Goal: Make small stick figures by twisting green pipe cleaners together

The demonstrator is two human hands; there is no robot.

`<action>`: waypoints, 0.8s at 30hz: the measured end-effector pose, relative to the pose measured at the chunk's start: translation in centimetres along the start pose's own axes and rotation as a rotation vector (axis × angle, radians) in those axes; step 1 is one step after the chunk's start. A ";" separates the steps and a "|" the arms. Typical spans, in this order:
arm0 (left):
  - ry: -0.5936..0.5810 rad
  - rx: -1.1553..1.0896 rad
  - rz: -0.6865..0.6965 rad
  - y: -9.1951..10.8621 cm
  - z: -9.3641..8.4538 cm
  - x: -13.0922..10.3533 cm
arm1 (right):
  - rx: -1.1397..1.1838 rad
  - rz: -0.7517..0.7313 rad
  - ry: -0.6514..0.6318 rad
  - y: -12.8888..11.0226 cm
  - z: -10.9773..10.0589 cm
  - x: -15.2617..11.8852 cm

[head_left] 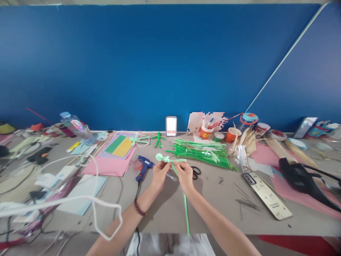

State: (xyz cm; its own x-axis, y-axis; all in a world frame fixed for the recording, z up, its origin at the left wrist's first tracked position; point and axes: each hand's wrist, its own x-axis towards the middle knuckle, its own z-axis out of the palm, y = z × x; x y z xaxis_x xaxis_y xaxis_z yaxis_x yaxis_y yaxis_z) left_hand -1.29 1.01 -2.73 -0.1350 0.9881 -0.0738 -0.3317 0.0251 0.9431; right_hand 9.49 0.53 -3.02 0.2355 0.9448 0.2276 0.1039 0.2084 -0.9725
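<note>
Over the middle of the table, my left hand (160, 173) pinches a pale green pipe-cleaner figure (160, 156) with a rounded, wound end. Close beside it, my right hand (184, 174) is closed on a pale green pipe cleaner (185, 213) at the same piece. Its long tail hangs down past the table's front edge. The fingers hide where the pieces join. Just right of my right hand lie black scissors (196, 172), partly covered by it. A blue glue gun (144, 167) rests to the left of my left hand.
A dark green pipe-cleaner figure (158, 139) and a pale green one (136, 139) lie behind my hands. Bagged green pipe cleaners (199, 153) sit behind right. A phone (268, 195) is at right. A white cable (80, 200) loops across the left foreground. Coloured sheets (106, 167) lie left.
</note>
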 end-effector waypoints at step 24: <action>-0.024 0.266 0.174 0.2 -1.5 2.0 | -0.230 -0.353 -0.171 0.4 -1.1 0.7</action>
State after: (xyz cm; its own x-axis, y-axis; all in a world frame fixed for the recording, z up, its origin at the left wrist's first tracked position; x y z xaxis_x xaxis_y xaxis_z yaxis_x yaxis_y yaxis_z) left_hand -3.00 2.72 -3.13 -0.1447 0.9843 0.1007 -0.0491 -0.1088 0.9928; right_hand 10.76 0.95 -3.16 -0.0139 0.8583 0.5129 0.3661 0.4817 -0.7962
